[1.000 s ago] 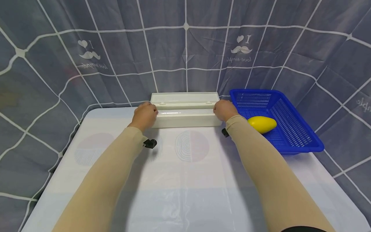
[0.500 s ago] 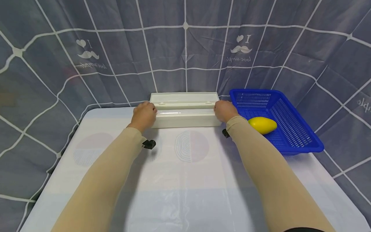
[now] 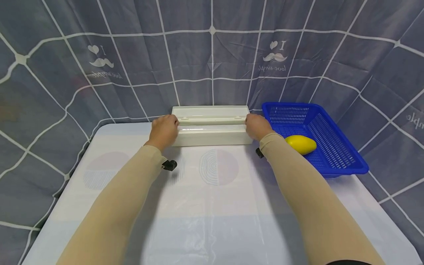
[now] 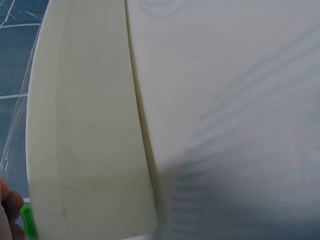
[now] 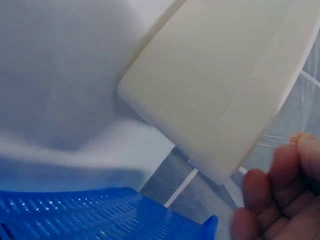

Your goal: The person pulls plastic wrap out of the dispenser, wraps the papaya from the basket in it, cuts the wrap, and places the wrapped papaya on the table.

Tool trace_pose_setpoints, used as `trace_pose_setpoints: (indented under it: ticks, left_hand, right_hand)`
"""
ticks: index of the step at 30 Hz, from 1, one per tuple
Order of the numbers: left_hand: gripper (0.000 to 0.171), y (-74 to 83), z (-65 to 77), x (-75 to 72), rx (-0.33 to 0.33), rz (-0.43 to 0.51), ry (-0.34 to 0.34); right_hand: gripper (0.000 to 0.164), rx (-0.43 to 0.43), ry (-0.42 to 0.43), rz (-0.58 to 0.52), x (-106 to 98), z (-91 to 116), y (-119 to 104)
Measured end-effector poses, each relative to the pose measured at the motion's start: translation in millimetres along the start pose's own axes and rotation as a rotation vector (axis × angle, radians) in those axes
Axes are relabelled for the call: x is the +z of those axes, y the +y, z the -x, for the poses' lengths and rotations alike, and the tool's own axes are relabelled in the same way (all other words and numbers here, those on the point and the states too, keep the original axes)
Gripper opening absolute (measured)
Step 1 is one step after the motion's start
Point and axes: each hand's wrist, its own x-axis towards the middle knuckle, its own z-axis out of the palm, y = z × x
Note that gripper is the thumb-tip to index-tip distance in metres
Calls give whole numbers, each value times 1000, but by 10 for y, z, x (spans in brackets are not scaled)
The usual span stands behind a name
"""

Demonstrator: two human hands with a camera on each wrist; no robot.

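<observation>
A white cling film dispenser (image 3: pixel 213 139) stands at the back of the table, its lid (image 3: pixel 212 111) raised behind it. Clear cling film (image 3: pixel 212 128) lies along its opening. My left hand (image 3: pixel 163 132), fingers curled, is at the dispenser's left end and holds the film's edge; in the left wrist view its fingertips (image 4: pixel 14 206) show beside a small green piece (image 4: pixel 29 222). At the opposite end my right hand (image 3: pixel 258 127) pinches the film's other corner. Stretched film (image 5: pixel 275 141) runs into that thumb and finger in the right wrist view.
A blue plastic basket (image 3: pixel 344 147) sits to the right of the dispenser, close to my right forearm. In it lies a yellow mango-shaped object (image 3: pixel 301 144), partly covered by my sleeve. Behind the table hangs a grey checked curtain (image 3: pixel 185 55).
Both hands stay almost still at the dispenser's ends. The right wrist has shifted very slightly right; dispenser and basket keep their places.
</observation>
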Motion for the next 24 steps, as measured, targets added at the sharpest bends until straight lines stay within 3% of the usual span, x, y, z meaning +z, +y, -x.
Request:
trace_pose_setpoints:
  ticks: [6, 11, 18, 24]
  left_hand:
    - [28, -17, 24, -17, -32, 75, -44]
    - [18, -51, 54, -39, -16, 91, -55]
    - [32, -81, 55, -43, 36, 80, -29]
    - [24, -93, 62, -24, 61, 68, 2]
  right_hand:
    - [25, 1, 7, -45, 39, -22, 18]
    - [28, -13, 6, -87, 38, -21, 16]
    - [32, -15, -28, -127, 52, -9, 7]
    - [24, -35, 34, -88, 130, -79, 38]
